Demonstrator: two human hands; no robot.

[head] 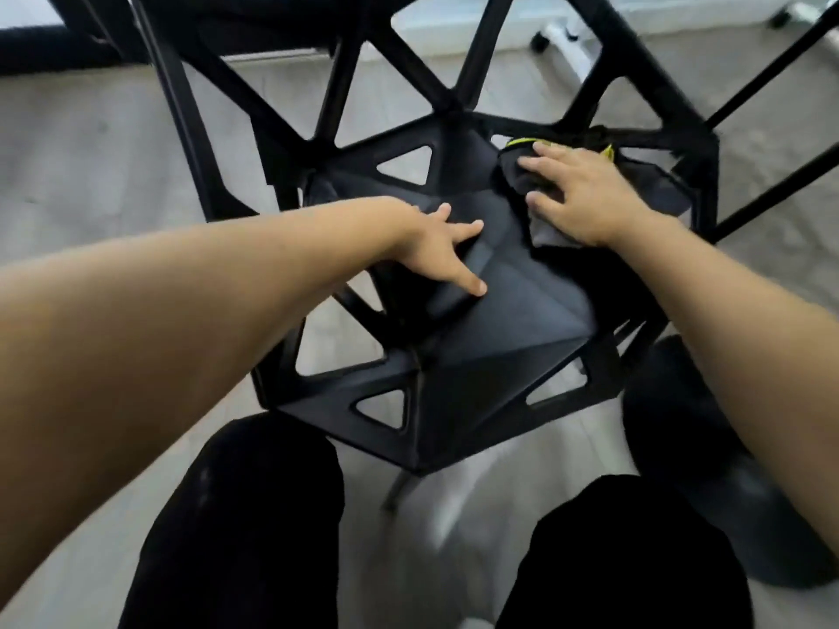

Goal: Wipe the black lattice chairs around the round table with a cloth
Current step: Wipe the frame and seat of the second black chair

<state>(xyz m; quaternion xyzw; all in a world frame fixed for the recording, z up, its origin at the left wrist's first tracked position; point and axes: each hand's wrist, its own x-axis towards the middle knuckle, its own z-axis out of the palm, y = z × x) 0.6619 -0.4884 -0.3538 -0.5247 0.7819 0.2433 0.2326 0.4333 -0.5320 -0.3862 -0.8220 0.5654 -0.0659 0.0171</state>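
A black lattice chair [490,356] with triangular openings stands right in front of me, its faceted seat facing up and its open backrest rising toward the top of the head view. A dark grey cloth with a yellow-green edge [522,170] lies on the seat's far right part. My right hand [576,197] presses flat on that cloth with its fingers spread. On the left middle of the seat rests my left hand [447,251], fingers straight and spread, holding nothing.
My legs in black trousers [245,528] fill the bottom of the view. A dark round base [708,469] sits on the floor at the right. Thin black legs [772,174] cross the upper right. A white wheeled base [567,34] stands on the pale floor behind.
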